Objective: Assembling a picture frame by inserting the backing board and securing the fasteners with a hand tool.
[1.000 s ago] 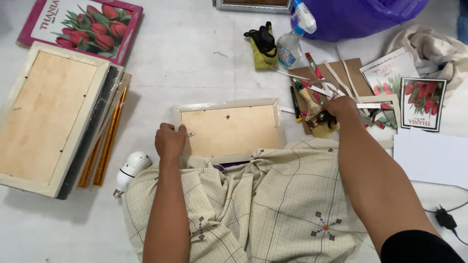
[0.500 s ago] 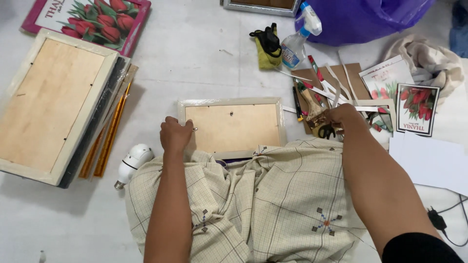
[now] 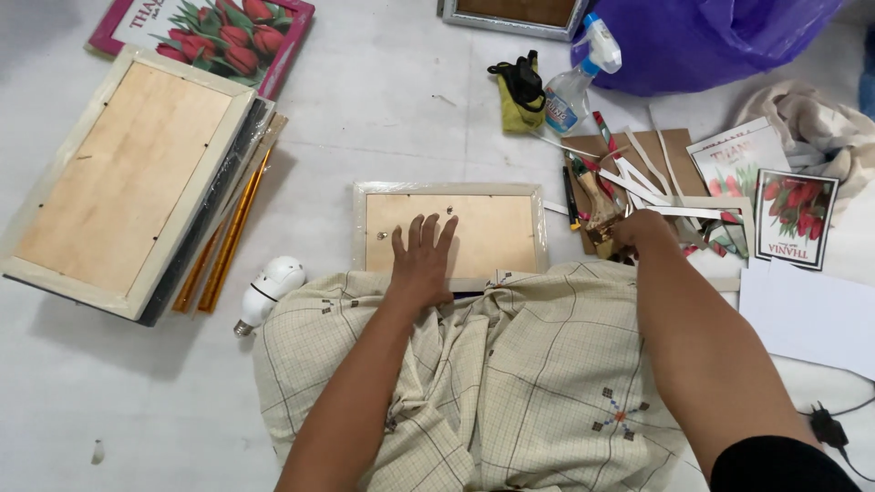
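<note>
A small cream picture frame lies face down on the floor, its brown backing board up. My left hand rests flat on that backing, fingers spread, holding nothing. My right hand reaches right of the frame into a heap of tools and white strips on a brown cardboard sheet. Its fingers are curled beside a wooden-handled brush; whether they grip anything is hidden. A checked beige cloth covers my lap and touches the frame's near edge.
A large face-down frame and gold strips lie at the left, with a white bulb near my knee. A spray bottle, purple bag, tulip prints, white paper and a cable lie at the right.
My left hand has slid right from the frame's near left corner onto the middle of its backing. My right hand stays in the tool heap.
</note>
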